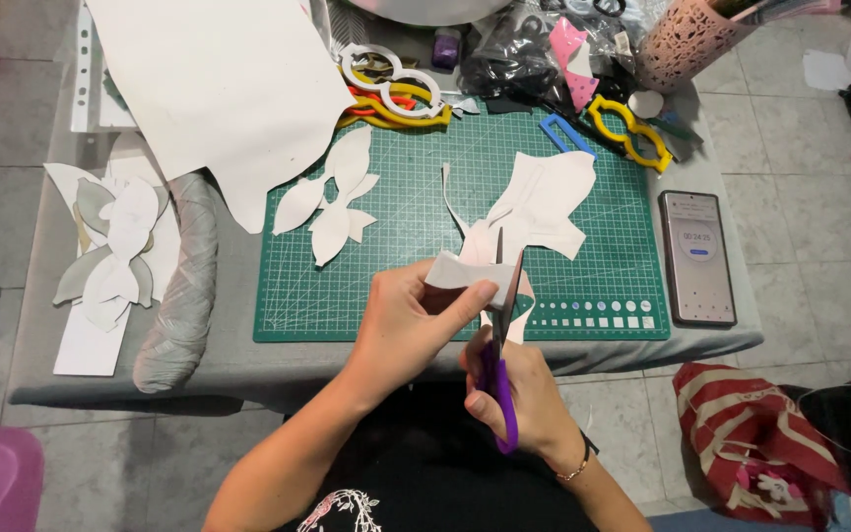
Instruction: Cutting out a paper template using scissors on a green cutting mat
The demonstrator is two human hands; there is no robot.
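At the cutting mat's [396, 197] near edge, your left hand [408, 330] pinches a white cut-out piece [460, 273] between thumb and fingers. Just to its right, your right hand [524, 394] grips purple-handled scissors [500, 345], blades upright against the piece. A phone [697, 258] lies beside the mat's right edge.

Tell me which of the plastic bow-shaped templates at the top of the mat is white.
The white template lies top centre, stacked on red and yellow ones. The other outlines, a yellow one and a blue one, lie further right.
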